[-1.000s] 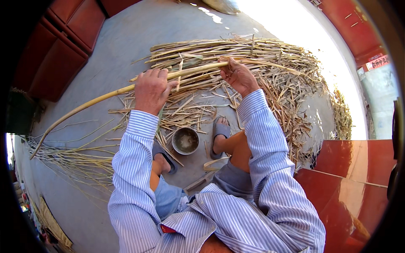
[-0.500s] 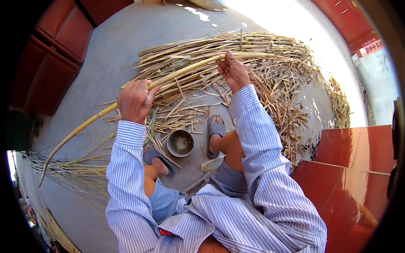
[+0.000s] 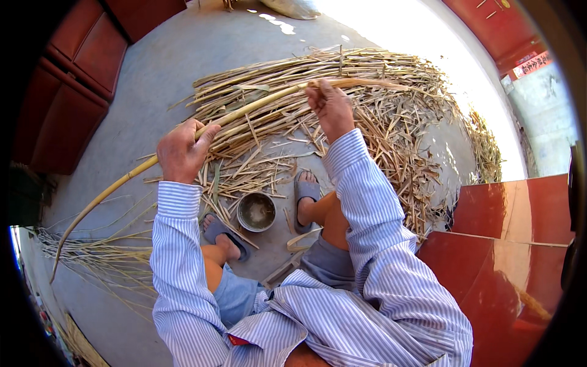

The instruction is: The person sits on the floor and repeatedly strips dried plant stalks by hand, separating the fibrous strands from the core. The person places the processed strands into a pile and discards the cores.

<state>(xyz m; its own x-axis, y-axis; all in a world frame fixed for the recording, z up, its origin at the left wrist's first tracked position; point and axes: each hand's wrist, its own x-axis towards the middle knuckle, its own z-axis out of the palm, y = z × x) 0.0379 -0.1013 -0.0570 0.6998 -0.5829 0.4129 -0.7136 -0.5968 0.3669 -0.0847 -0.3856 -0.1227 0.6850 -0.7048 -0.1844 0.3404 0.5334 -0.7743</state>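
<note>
A long, bowed yellow stalk (image 3: 257, 105) stretches across in front of me, its thin end drooping at the far left. My left hand (image 3: 182, 150) is wrapped round it, thumb lying along the top. Farther right, my right hand (image 3: 332, 110) pinches the stalk with bent fingers. Beyond those fingers a brown, dry leaf sheath (image 3: 373, 82) trails to the right; the exact spot under the fingertips is hidden. Beneath and behind lies a heap of similar stalks (image 3: 244, 79), with loose dry leaf scraps (image 3: 409, 153) to the right.
A metal bowl (image 3: 257, 211) with murky contents stands between my sandaled feet. Thin branching stalks (image 3: 98, 248) lie on the floor at left. Dark red sofas (image 3: 73, 116) stand far left; shiny red panels (image 3: 489, 257) are close on my right. A pale sack (image 3: 290, 7) lies at the back.
My right hand has turned and its fingers have closed farther over the stalk, with brown sheath now showing past them. Both hands and the stalk appear slightly farther left.
</note>
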